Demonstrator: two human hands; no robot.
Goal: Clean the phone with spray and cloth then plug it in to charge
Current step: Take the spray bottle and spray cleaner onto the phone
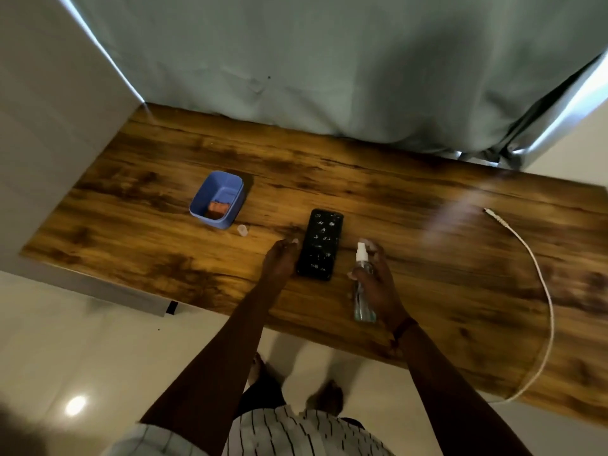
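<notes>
Leftmost, on the wooden table (131, 225), stood an open blue tub (217, 200) holding a small orange-brown item too dim to identify; a small clear cap (242, 230) lay just beside it. Next, the left hand (279, 260), fingers curled, sat against the left edge of the phone (319, 244); whether it gripped or merely touched could not be told. The black phone lay flat near the table's middle, its face speckled with droplets. To its right, the right hand (378, 278) clasped the clear spray bottle (363, 304), whose body was partly hidden by fingers. Farther right, a white cable (544, 291) curved, plug end free, well apart from the phone, its other end lost past the table's near edge.
</notes>
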